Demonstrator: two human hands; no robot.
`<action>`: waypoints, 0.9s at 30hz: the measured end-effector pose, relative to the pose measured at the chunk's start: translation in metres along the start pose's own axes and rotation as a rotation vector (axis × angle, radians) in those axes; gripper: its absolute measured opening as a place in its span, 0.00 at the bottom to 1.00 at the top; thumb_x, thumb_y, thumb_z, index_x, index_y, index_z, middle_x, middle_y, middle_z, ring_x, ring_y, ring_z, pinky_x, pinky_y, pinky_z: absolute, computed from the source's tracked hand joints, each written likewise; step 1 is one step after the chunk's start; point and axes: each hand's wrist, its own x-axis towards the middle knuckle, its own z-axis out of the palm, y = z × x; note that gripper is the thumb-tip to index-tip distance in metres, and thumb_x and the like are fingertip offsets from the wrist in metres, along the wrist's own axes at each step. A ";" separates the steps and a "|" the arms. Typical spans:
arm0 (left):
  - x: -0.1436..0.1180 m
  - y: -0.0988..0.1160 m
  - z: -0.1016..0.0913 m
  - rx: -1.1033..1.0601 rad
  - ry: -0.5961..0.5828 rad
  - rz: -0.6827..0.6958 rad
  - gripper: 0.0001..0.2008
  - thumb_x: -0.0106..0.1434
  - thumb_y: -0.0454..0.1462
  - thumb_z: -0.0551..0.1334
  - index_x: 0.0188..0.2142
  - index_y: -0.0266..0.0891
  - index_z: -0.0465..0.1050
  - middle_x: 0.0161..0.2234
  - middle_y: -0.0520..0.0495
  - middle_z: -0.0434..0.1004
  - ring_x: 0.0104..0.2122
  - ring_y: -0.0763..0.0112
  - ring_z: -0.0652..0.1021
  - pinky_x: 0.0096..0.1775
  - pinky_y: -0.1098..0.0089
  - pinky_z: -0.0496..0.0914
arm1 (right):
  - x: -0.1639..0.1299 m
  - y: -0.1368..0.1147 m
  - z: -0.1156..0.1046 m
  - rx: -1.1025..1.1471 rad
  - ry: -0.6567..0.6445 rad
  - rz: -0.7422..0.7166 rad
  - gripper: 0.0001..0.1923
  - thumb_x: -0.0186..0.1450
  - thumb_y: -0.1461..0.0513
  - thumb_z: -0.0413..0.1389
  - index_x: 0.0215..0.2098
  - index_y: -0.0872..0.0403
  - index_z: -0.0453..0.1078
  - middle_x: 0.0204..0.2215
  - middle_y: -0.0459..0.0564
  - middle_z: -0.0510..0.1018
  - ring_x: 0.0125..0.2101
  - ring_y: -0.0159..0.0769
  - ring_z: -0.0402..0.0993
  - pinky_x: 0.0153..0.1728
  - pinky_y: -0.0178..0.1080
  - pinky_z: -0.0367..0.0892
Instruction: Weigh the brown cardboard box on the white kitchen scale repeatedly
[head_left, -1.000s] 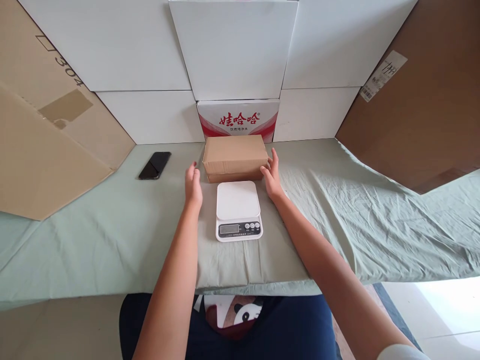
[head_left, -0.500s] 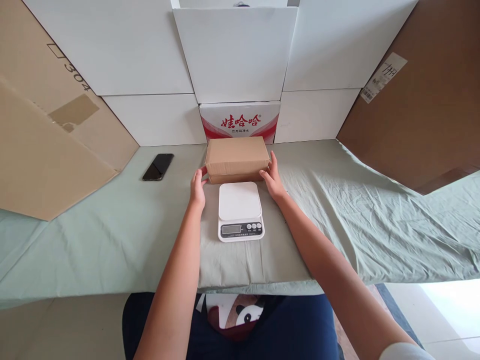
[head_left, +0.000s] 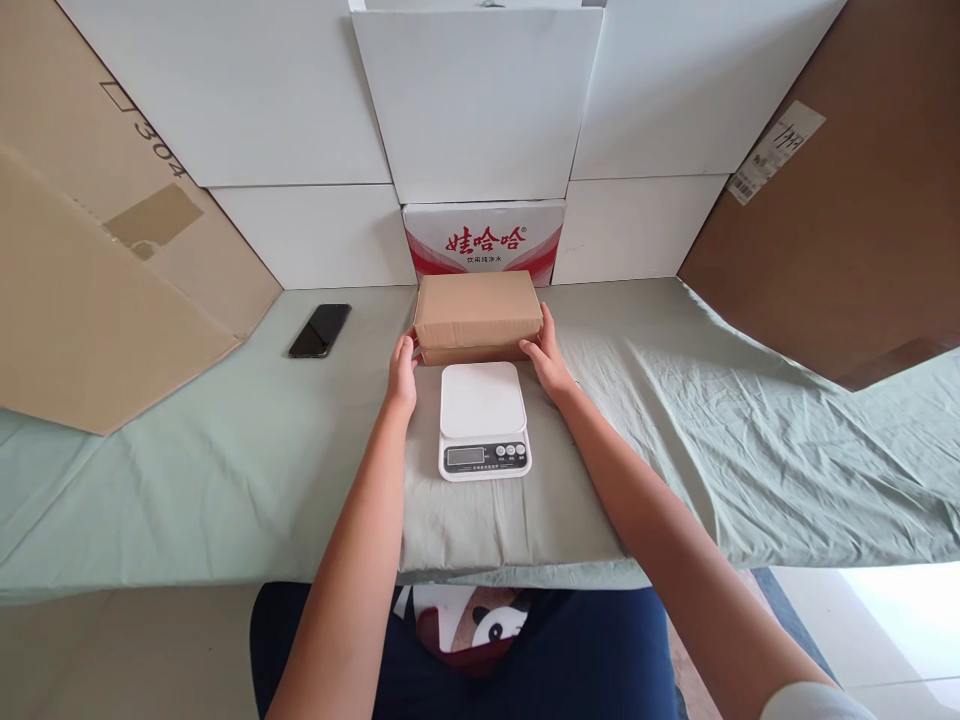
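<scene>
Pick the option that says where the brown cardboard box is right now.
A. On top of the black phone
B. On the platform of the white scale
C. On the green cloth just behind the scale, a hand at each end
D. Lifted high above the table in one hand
C: the brown cardboard box lies on the green cloth directly behind the white scale, with the left hand at its left end and the right hand at its right end.

Your scale (head_left: 483,420) sits on the cloth (head_left: 225,470) at the near middle of the table. Just behind it lies the box (head_left: 478,312), with your left hand (head_left: 402,374) at its left end and your right hand (head_left: 547,358) at its right. Behind the box stands a printed carton (head_left: 484,240). The phone (head_left: 320,330) lies far left of the box.
</scene>
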 end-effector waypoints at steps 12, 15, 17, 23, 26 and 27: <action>-0.001 0.000 0.003 -0.004 0.016 0.011 0.34 0.64 0.63 0.57 0.58 0.42 0.74 0.64 0.38 0.74 0.67 0.51 0.70 0.61 0.55 0.69 | -0.002 -0.006 0.003 -0.026 0.030 -0.042 0.46 0.63 0.47 0.58 0.73 0.47 0.46 0.74 0.50 0.57 0.75 0.47 0.47 0.76 0.55 0.46; 0.000 -0.002 0.003 -0.024 0.002 0.005 0.36 0.64 0.64 0.56 0.60 0.43 0.73 0.66 0.38 0.72 0.68 0.53 0.69 0.64 0.55 0.67 | -0.003 -0.010 0.004 -0.031 0.015 -0.047 0.44 0.63 0.49 0.57 0.73 0.45 0.48 0.74 0.48 0.58 0.73 0.48 0.53 0.75 0.56 0.50; -0.001 -0.004 0.002 -0.037 -0.025 -0.019 0.36 0.65 0.64 0.56 0.62 0.45 0.71 0.68 0.40 0.68 0.70 0.55 0.67 0.68 0.56 0.62 | -0.003 -0.012 0.005 -0.039 0.010 -0.045 0.43 0.63 0.50 0.57 0.73 0.44 0.49 0.73 0.47 0.59 0.72 0.49 0.55 0.74 0.57 0.51; -0.006 -0.003 0.006 -0.002 -0.102 -0.065 0.43 0.60 0.69 0.55 0.64 0.45 0.70 0.70 0.40 0.65 0.71 0.52 0.63 0.71 0.53 0.56 | -0.003 -0.010 0.004 -0.055 0.037 -0.089 0.40 0.63 0.50 0.57 0.71 0.46 0.54 0.69 0.50 0.66 0.70 0.52 0.58 0.73 0.59 0.52; -0.013 0.007 0.011 -0.002 -0.134 0.000 0.44 0.60 0.70 0.54 0.64 0.47 0.70 0.71 0.42 0.64 0.72 0.53 0.61 0.71 0.55 0.55 | -0.004 -0.008 0.003 -0.047 0.109 -0.169 0.41 0.64 0.47 0.56 0.71 0.46 0.53 0.68 0.52 0.65 0.69 0.52 0.58 0.72 0.58 0.55; -0.016 0.012 0.013 -0.001 -0.140 0.030 0.43 0.60 0.70 0.53 0.64 0.48 0.69 0.71 0.43 0.64 0.72 0.54 0.61 0.71 0.56 0.55 | -0.005 -0.009 0.003 -0.040 0.125 -0.196 0.42 0.64 0.45 0.56 0.72 0.45 0.52 0.69 0.52 0.64 0.69 0.53 0.58 0.72 0.58 0.55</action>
